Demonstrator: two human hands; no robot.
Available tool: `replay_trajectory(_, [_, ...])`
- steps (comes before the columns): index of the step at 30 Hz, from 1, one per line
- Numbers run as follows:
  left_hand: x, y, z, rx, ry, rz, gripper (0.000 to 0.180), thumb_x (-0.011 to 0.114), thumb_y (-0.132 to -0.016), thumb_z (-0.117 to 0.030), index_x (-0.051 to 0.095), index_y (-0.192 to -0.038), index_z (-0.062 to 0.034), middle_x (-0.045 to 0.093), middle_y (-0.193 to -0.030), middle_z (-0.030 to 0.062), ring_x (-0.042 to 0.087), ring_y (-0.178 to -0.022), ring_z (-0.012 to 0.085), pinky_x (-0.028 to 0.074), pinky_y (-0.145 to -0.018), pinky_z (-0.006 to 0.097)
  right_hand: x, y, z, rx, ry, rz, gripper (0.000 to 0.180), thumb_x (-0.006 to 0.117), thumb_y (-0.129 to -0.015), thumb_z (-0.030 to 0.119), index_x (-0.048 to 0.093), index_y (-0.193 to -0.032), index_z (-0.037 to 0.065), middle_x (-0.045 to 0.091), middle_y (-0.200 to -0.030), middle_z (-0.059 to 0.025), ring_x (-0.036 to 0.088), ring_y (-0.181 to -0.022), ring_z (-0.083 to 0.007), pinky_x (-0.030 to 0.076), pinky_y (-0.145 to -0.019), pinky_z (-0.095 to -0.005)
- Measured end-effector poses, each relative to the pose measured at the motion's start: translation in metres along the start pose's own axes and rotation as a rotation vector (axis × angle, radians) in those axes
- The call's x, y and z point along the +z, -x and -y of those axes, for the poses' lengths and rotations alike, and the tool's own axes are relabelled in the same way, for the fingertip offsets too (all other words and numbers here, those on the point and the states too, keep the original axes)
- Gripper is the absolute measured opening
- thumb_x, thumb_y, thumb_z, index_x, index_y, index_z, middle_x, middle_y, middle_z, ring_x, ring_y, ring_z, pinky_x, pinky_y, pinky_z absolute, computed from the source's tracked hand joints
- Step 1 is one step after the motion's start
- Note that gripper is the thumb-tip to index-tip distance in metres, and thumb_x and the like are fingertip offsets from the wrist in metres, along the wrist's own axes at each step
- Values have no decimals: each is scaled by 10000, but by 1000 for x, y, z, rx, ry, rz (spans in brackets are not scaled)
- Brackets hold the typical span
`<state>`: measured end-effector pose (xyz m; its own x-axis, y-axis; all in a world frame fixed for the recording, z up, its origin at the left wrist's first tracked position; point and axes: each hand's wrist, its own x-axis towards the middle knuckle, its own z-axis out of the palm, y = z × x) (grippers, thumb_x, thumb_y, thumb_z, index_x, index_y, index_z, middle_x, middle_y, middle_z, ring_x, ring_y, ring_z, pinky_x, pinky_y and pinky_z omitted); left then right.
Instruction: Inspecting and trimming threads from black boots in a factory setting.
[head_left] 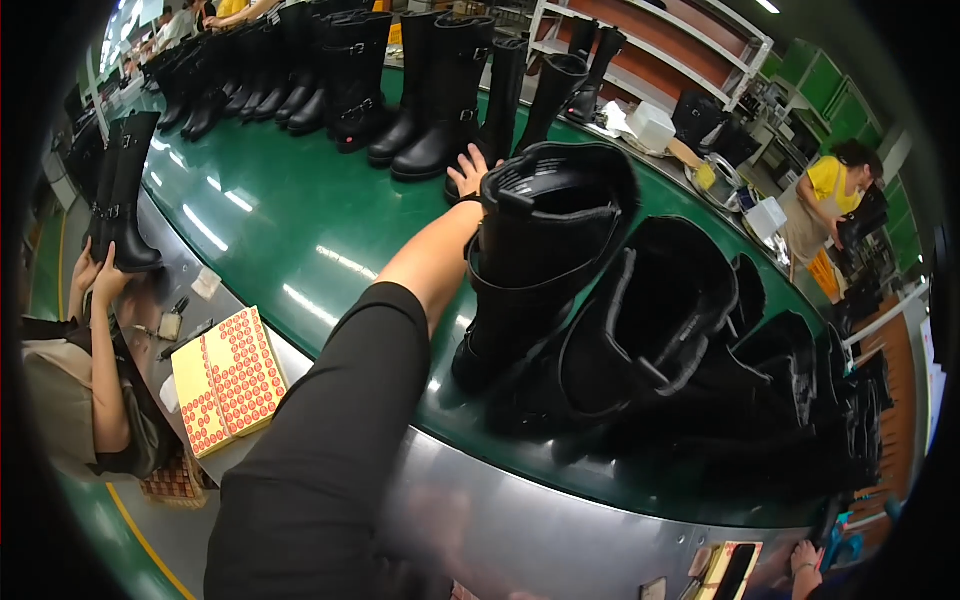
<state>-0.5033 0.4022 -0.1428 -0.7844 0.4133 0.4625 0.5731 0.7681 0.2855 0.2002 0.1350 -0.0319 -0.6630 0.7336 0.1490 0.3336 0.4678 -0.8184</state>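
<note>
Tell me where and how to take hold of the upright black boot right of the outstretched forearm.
Take the black boot at its top rim, probably best from above: the shaft stands upright with its mouth open upward, so the grip could straddle that rim. Another boot crowds its right side.

The sleeve (pixel 320 430) is plain black and close-fitting; its hem (pixel 404 297) leaves the lower forearm (pixel 432 258) bare.

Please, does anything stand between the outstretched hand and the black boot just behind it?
Nothing visible stands between the left hand and the black boot behind it, though contact is unclear. The large nearer boot is right of that hand, not between them.
</note>
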Motion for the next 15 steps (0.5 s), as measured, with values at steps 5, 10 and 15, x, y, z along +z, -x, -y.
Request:
replay_trajectory(5, [-82,30,13,303,878,151,381,522,-936,-308,599,-1246,-99,524,-1331,192,531,-1206,309,409,-982,471,6,9,-5,-137,-6,-30,192,744,-780,59,709,-961,4,704,-879,-155,672,-734,-273,540,-683,-374])
replay_trajectory(10, [-247,117,29,139,748,467,210,545,-848,-135,725,-916,-50,691,-948,141,646,-895,218,487,-804,347,18,16,-20,-263,38,-106,167,774,-676,7,713,-815,76,653,-715,-56,629,-676,-248,508,-615,-333])
replay_trajectory(15, [-371,211,46,526,533,1055,564,652,-771,-59,610,-1323,-163,560,-1386,112,433,-1361,285,305,-1156,397,18,16,-19,-289,10,-37,130,759,-698,52,712,-811,96,656,-689,-19,617,-657,-235,503,-687,-346])
